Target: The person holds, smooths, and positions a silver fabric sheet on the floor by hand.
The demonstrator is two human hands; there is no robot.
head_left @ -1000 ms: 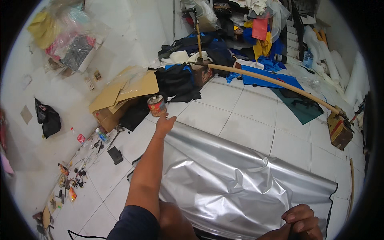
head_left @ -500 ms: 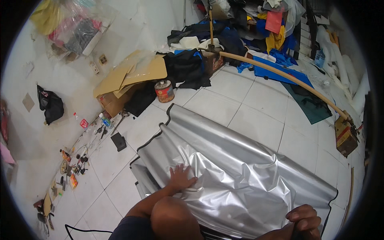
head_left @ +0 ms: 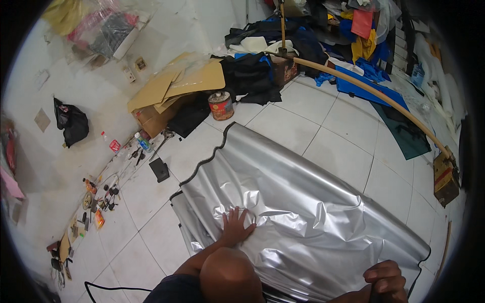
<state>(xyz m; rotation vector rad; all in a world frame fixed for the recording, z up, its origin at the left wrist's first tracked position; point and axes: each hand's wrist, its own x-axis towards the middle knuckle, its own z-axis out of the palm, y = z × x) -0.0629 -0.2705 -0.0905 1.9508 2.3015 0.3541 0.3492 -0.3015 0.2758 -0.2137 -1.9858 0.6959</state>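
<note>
A large silver sheet (head_left: pixel 303 202) with a dark trimmed edge lies wrinkled over the floor tiles before me. Its far side curves in a long smooth fold, and layers overlap at its left end. My left hand (head_left: pixel 236 225) presses flat on the sheet near that end, fingers spread. At the lower right, above the sheet's near part, my right hand (head_left: pixel 386 278) is closed with its fingers curled in. What it grips is hidden by the fingers. My bent knee (head_left: pixel 230 275) stands beside the left forearm.
Beyond the sheet stand a round tin (head_left: pixel 221 106), flattened cardboard (head_left: pixel 177 83) and a heap of dark cloth (head_left: pixel 250 76). A long curved wooden pole (head_left: pixel 374 98) reaches toward a box (head_left: pixel 445 177) at right. Small tools and bottles line the left wall; a black cable (head_left: pixel 116 288) lies near me.
The view has shifted, so the scene sits farther right and slightly higher. Folds along the sheet's left edge have opened out into a smoother wavy line. Both hands keep nearly the same pose.
</note>
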